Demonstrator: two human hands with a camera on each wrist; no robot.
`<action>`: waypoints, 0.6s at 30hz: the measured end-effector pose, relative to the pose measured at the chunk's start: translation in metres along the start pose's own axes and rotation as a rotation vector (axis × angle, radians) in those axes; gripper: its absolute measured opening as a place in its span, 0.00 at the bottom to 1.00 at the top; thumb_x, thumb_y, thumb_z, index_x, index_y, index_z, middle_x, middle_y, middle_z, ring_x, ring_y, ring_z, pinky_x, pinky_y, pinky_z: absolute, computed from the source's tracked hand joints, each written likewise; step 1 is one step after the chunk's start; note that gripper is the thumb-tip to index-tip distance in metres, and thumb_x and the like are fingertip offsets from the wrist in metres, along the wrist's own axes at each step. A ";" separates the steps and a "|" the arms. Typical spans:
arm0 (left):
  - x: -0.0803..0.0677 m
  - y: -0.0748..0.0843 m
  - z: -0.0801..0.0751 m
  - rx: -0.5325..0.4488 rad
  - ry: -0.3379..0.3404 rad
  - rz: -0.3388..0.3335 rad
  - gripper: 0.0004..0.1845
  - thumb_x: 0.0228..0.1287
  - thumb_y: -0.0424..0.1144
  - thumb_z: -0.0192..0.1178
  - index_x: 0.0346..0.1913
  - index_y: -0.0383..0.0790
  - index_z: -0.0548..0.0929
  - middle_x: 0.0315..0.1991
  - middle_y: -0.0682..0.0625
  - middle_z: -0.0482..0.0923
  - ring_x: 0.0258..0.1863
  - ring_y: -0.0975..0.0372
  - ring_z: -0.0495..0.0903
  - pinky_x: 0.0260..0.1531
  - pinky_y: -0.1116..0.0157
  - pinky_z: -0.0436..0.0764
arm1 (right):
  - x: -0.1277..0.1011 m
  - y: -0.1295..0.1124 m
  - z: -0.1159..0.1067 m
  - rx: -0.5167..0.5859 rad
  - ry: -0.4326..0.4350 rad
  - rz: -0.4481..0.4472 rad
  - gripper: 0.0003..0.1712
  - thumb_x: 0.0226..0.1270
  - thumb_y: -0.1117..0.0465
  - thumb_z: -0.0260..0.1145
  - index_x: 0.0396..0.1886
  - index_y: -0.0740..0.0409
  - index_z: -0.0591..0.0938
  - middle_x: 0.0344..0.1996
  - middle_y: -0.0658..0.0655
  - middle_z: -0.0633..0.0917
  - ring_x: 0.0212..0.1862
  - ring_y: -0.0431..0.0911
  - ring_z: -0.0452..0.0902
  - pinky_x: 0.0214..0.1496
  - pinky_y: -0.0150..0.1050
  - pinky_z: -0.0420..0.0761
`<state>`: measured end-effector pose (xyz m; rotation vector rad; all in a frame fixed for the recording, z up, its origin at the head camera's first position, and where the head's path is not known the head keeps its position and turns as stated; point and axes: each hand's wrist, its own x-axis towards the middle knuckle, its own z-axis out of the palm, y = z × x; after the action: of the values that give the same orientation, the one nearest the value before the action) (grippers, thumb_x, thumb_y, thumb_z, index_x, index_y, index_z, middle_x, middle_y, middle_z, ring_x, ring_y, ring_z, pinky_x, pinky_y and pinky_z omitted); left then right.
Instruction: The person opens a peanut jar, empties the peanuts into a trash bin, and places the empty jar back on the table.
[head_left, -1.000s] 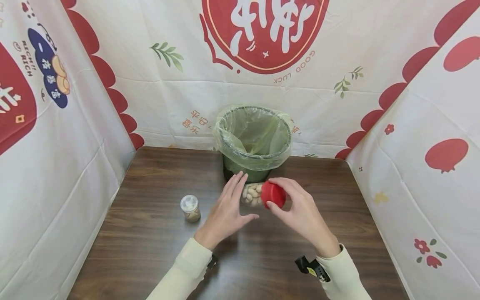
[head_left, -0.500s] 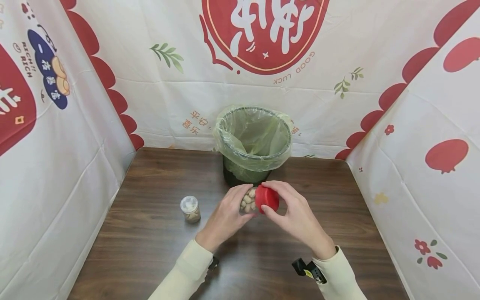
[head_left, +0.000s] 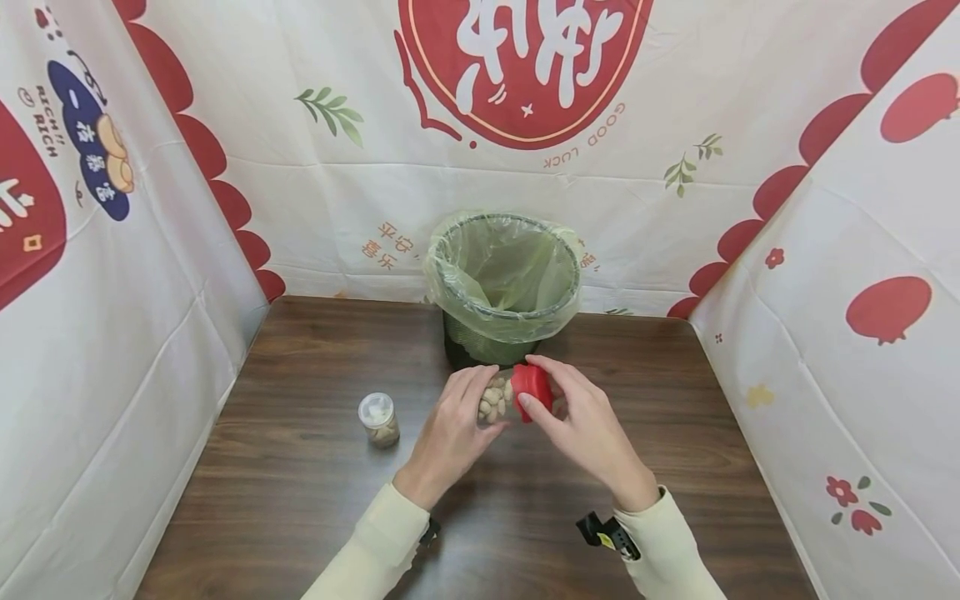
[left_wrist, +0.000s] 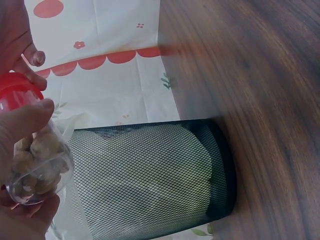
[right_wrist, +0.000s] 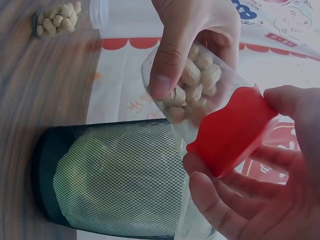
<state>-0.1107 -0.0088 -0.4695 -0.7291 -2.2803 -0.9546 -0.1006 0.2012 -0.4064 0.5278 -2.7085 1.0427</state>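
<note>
Two hands hold one clear peanut jar above the wooden table: the left hand grips its body, the right hand its single red lid. One mesh wastebasket stands just beyond; a second peanut jar stands to the left.

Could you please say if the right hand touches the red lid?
Touching: the right wrist view shows the right hand gripping the red lid from two sides.

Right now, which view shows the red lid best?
Right wrist: the red lid looks large there, with its wavy edge facing the clear jar plain to see. Head shows it much smaller. Left wrist catches only part, cut off by the picture's left edge.
</note>
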 end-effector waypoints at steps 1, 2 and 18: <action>0.000 0.000 0.000 0.005 0.007 0.002 0.44 0.42 0.35 0.91 0.66 0.33 0.81 0.60 0.43 0.83 0.62 0.51 0.81 0.66 0.58 0.84 | 0.001 0.000 0.000 0.004 0.000 0.007 0.33 0.71 0.56 0.77 0.74 0.49 0.79 0.59 0.55 0.86 0.43 0.43 0.84 0.42 0.36 0.90; 0.000 0.000 0.000 0.008 0.011 0.003 0.44 0.42 0.35 0.90 0.66 0.32 0.81 0.60 0.42 0.83 0.62 0.51 0.82 0.66 0.58 0.84 | 0.001 0.000 0.001 0.007 0.000 0.011 0.33 0.71 0.55 0.77 0.74 0.49 0.79 0.59 0.55 0.86 0.43 0.44 0.84 0.42 0.37 0.90; -0.001 0.002 -0.002 -0.029 -0.042 -0.025 0.39 0.48 0.36 0.88 0.64 0.33 0.82 0.59 0.43 0.86 0.58 0.53 0.86 0.59 0.58 0.88 | -0.002 0.005 -0.004 0.039 -0.065 -0.075 0.34 0.68 0.56 0.79 0.73 0.46 0.80 0.65 0.55 0.82 0.58 0.50 0.82 0.52 0.49 0.93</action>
<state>-0.1086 -0.0095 -0.4678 -0.7403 -2.3215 -0.9942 -0.1005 0.2083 -0.4070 0.6754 -2.7060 1.0787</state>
